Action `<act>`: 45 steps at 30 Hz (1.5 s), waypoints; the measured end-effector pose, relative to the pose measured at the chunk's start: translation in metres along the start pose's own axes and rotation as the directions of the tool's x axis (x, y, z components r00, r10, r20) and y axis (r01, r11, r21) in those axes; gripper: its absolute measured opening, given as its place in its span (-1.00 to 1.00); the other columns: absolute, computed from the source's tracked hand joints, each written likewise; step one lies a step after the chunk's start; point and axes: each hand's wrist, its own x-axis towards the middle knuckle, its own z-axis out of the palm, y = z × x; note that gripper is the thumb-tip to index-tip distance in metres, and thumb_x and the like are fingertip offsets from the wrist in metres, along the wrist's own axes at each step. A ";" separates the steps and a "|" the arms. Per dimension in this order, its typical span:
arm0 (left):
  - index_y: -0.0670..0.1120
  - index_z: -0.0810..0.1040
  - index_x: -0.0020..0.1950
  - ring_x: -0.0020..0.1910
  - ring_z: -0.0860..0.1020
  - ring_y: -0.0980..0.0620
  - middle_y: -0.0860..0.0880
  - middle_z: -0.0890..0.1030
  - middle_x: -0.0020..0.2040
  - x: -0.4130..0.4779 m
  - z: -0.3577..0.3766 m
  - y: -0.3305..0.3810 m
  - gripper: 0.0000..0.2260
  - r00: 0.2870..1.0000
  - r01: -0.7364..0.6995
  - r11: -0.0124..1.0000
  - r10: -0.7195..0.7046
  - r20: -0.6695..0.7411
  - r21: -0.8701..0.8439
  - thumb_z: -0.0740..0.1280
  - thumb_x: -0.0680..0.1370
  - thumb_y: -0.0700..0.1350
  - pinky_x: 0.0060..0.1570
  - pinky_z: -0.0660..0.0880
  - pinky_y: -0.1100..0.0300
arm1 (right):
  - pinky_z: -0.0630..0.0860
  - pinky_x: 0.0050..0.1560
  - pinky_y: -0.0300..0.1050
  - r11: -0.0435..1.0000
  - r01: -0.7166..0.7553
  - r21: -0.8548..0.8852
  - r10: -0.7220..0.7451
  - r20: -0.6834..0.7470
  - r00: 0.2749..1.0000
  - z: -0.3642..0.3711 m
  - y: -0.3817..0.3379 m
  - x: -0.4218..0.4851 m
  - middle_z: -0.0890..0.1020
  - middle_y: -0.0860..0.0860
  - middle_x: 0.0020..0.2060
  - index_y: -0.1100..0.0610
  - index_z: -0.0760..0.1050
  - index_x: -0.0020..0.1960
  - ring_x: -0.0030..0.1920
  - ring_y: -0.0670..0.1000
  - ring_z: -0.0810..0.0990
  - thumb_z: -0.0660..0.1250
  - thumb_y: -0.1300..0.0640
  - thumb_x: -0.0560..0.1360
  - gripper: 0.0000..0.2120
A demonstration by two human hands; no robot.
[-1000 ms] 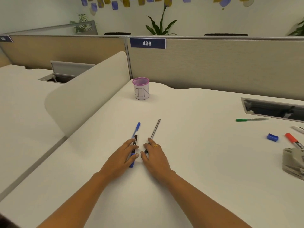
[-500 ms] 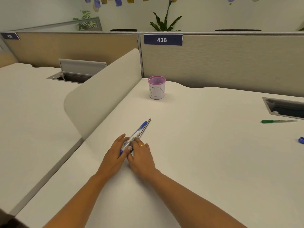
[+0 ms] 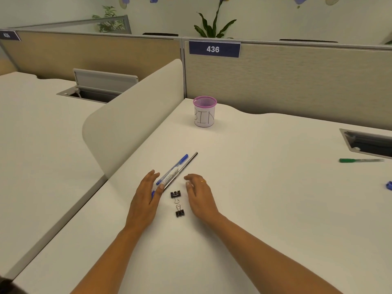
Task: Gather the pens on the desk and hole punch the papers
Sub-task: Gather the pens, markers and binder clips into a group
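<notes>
My left hand (image 3: pixel 146 198) pinched the near ends of two pens between thumb and fingers: the blue pen (image 3: pixel 174 169) and the grey pen (image 3: pixel 188 162). They lay side by side, touching, with their far ends pointing away and to the right, towards the cup (image 3: pixel 205 115) marked BIN at the far edge of the desk (image 3: pixel 265 198). Whether those far ends rested on the desk or hung just above it, I could not tell. My right hand (image 3: pixel 200 195) was just right of them, its fingers loosely curled and holding nothing. Between my hands lay two black clips (image 3: pixel 175 194), one nearer me than the other, and neither hand touched them. By my reckoning the gathering was only partly done, with two pens together in one hand but not in the cup, if that was where they belonged. A green pen (image 3: pixel 360 160) lay well apart on the far right, untouched, and a small blue thing (image 3: pixel 389 185) showed at the right edge, cut off too much for me to name. I could see neither papers nor a punch from where I looked, so I judged that half of the job not begun. The cup's inside was hidden from me.
</notes>
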 end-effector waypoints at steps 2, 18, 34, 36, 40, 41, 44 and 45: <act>-0.07 0.34 0.41 0.40 0.27 0.14 0.01 0.31 0.45 0.000 0.000 0.002 -0.62 1.000 -0.005 1.000 0.005 0.006 0.022 0.14 0.59 -0.03 0.28 0.22 0.29 | 0.27 0.16 -0.30 0.998 0.022 -0.059 -0.020 0.022 1.000 0.004 -0.001 -0.001 0.48 0.05 0.25 0.17 0.42 0.26 0.25 0.01 0.42 0.06 0.17 0.61 -0.72; -0.03 0.40 0.34 0.45 0.26 0.05 0.00 0.34 0.44 0.000 0.078 0.095 -0.64 0.994 -0.096 0.956 0.076 0.080 0.278 0.23 0.56 0.02 0.45 -0.20 -0.12 | 0.32 0.24 -0.14 0.964 -0.001 -0.267 0.008 0.027 1.000 -0.085 0.037 -0.034 0.42 0.05 0.33 0.18 0.44 0.26 0.32 0.04 0.38 0.07 0.08 0.61 -0.68; 0.01 0.26 0.42 0.51 0.07 0.06 0.01 0.12 0.53 -0.005 0.276 0.283 -0.57 0.765 -0.436 0.883 0.263 0.588 0.172 0.19 0.57 0.08 0.44 -0.05 -0.14 | 0.37 0.14 -0.19 0.763 -0.540 -0.356 0.306 -0.537 0.786 -0.389 0.155 -0.099 0.53 0.07 0.21 0.14 0.51 0.16 0.18 0.04 0.50 0.24 0.13 0.54 -0.77; 0.01 0.25 0.42 0.51 0.05 0.03 -0.01 0.10 0.53 0.000 0.298 0.303 -0.54 0.738 -0.450 0.878 0.262 0.622 0.163 0.20 0.56 0.10 0.43 -0.02 -0.15 | 0.39 0.21 -0.12 0.706 -0.631 -0.322 0.379 -0.581 0.721 -0.419 0.168 -0.103 0.51 0.09 0.23 0.14 0.50 0.20 0.21 0.07 0.48 0.25 0.12 0.54 -0.74; 0.04 0.22 0.44 0.52 0.04 -0.03 -0.03 0.08 0.54 0.013 0.339 0.335 -0.44 0.707 -0.472 0.854 0.220 0.672 0.217 0.23 0.51 0.20 0.42 0.02 -0.20 | 0.48 0.21 -0.06 0.542 -0.788 -0.292 0.544 -0.593 0.594 -0.463 0.194 -0.111 0.51 0.11 0.23 0.11 0.42 0.29 0.18 0.09 0.50 0.31 0.00 0.51 -0.61; 0.04 0.21 0.45 0.52 0.03 -0.04 -0.03 0.07 0.54 0.017 0.349 0.341 -0.40 0.702 -0.480 0.844 0.204 0.683 0.241 0.24 0.49 0.23 0.41 0.03 -0.21 | 0.49 0.20 -0.05 0.502 -0.816 -0.286 0.579 -0.590 0.563 -0.469 0.200 -0.113 0.50 0.12 0.25 0.10 0.40 0.31 0.20 0.10 0.49 0.32 -0.05 0.49 -0.56; 0.08 0.11 0.49 0.53 -0.03 -0.09 -0.03 0.00 0.56 0.028 0.373 0.356 -0.27 0.685 -0.506 0.810 0.168 0.709 0.297 0.25 0.42 0.32 0.41 0.00 -0.26 | 0.48 0.22 -0.01 0.438 -0.859 -0.264 0.666 -0.547 0.507 -0.480 0.213 -0.111 0.45 0.12 0.30 0.09 0.33 0.37 0.25 0.11 0.45 0.33 -0.19 0.44 -0.40; 0.09 0.07 0.50 0.53 -0.06 -0.10 -0.04 -0.03 0.56 0.031 0.380 0.359 -0.22 0.680 -0.519 0.794 0.158 0.716 0.317 0.25 0.39 0.35 0.40 -0.02 -0.28 | 0.49 0.22 0.00 0.429 -0.867 -0.255 0.681 -0.540 0.495 -0.482 0.216 -0.109 0.45 0.12 0.30 0.09 0.32 0.37 0.25 0.11 0.46 0.33 -0.21 0.42 -0.37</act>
